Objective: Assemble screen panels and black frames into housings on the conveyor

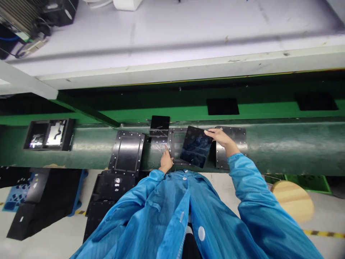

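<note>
No text, brand, number or sign can be read here. Small white labels sit on the black trays (107, 194) stacked below the belt (283, 147), but they are too small and blurred to make out any letters.

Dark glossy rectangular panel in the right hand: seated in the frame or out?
Out. The dark glossy rectangular panel is tilted, held at its top corner by the right hand, over the black metal frame.
</note>
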Demonstrator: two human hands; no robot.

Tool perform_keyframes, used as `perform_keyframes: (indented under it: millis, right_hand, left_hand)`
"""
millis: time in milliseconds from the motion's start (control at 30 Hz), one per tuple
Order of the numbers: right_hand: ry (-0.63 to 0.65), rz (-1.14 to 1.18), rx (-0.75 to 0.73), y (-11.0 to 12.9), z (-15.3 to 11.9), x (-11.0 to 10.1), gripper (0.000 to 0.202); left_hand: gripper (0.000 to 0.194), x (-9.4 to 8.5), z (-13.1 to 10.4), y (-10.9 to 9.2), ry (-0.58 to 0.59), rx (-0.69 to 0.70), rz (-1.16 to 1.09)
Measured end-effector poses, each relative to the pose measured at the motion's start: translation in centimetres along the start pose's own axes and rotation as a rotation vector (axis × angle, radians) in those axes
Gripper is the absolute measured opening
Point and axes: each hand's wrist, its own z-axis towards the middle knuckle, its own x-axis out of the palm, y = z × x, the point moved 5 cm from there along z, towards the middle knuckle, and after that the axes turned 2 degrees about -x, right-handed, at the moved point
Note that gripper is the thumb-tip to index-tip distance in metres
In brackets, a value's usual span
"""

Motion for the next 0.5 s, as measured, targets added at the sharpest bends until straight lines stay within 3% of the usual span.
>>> perform_keyframes:
  millis: [100,233,367,433,500]
  right_hand:
    - [0.053,-0.007,-0.02,0.3,1.2,2.8,0.067]
    - [0.066,0.105,-0.047,1.2,1.6,5.3,0.07]
    - [0.159,0.354,0.009,1.5,0.4,6.3,0.085]
    - [0.093,0.47,0.005,0.5,-0.5,6.3,0.09]
    - [-0.051,0.545,0.008,-1.6,-1.7,6.4,0.087]
  left_hand:
    - [0.033,-1.2,-0.6,-1.1,-0.035,0.077,-0.292]
    - [0.044,-1.2,-1.4,-3.8,0.113,0.192,-0.944]
    - [0.052,-0.6,-0.7,-4.8,0.015,0.023,-1.224]
    - [0.052,-0.5,0.0,-5.0,-0.041,-0.037,-1.271]
    - [0.051,-0.4,0.5,-5.0,-0.061,-0.095,-1.304]
